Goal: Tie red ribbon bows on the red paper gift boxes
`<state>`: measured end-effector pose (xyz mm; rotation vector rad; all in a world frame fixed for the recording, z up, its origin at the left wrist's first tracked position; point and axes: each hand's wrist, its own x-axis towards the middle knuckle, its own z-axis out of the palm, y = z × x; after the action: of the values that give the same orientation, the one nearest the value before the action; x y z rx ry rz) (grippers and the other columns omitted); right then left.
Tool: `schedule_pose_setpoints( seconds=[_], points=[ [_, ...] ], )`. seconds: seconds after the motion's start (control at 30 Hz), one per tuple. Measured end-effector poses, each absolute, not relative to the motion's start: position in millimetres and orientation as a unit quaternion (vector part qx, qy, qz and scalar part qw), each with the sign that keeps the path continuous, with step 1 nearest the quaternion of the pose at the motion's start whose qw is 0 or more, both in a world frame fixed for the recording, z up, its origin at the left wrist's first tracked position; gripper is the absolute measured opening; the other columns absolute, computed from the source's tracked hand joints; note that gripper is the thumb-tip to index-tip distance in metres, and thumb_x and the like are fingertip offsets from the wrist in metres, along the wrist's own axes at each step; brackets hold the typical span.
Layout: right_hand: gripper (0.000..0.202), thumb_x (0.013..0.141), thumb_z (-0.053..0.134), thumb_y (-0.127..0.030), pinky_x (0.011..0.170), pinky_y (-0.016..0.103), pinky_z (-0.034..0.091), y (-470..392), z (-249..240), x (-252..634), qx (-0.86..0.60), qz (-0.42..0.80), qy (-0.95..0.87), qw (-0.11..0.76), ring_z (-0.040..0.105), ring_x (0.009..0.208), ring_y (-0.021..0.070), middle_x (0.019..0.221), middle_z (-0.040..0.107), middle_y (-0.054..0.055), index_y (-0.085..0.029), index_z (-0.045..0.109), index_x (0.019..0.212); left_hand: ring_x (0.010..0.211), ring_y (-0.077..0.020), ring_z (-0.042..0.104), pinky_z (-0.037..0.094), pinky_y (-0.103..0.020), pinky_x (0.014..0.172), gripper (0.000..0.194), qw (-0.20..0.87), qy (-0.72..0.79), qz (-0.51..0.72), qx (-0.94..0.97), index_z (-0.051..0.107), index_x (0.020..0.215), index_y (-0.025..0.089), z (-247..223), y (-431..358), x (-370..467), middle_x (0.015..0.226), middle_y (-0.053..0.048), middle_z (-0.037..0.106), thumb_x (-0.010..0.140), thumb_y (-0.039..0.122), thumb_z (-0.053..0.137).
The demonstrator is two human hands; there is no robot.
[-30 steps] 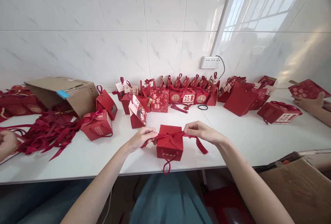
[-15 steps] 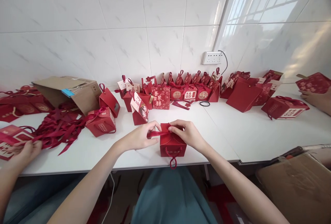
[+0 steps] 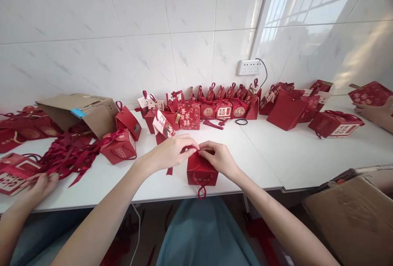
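Observation:
A small red gift box (image 3: 202, 171) with a twisted cord handle (image 3: 202, 192) stands at the front edge of the white table, right before me. My left hand (image 3: 178, 151) pinches a dark red ribbon (image 3: 169, 171) at the top of the box; the ribbon's loose end hangs down to the left. At the same spot my right hand (image 3: 216, 157) is closed, fingertips pressed together on the ribbon where it meets the box top. My fingers partly hide the ribbon and the lid. Behind my left hand stands a red box with a white illustrated flap (image 3: 162, 124).
Finished-looking red boxes (image 3: 224, 110) line the wall. Loose ribbons (image 3: 69, 155) and an open cardboard carton (image 3: 92, 112) lie left. A co-worker's hand (image 3: 43, 186) is at left, another person's hand (image 3: 373, 112) far right. A large carton (image 3: 350, 217) stands at the lower right.
My left hand has moved up and right to meet my right hand above the box, and the ribbon end now hangs down. The left co-worker's hand has shifted slightly right.

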<state>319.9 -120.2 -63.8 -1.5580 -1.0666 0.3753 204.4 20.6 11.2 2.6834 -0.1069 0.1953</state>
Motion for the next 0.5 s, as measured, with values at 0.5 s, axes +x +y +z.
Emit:
schedule_pose_setpoints(
  seconds=[0.5],
  points=[
    [0.015, 0.072, 0.060, -0.028, 0.068, 0.029, 0.045, -121.2, -66.9, 321.1, -0.645, 0.147, -0.410, 0.628, 0.060, 0.070, 0.0158, 0.075, 0.063, 0.000, -0.022, 0.048, 0.077, 0.080, -0.0183, 0.058, 0.044, -0.030, 0.074, 0.010, 0.351, 0.040, 0.132, 0.926, 0.056, 0.082, 0.020, -27.0, 34.3, 239.2, 0.085, -0.001, 0.063, 0.081, 0.027, 0.049]
  ],
)
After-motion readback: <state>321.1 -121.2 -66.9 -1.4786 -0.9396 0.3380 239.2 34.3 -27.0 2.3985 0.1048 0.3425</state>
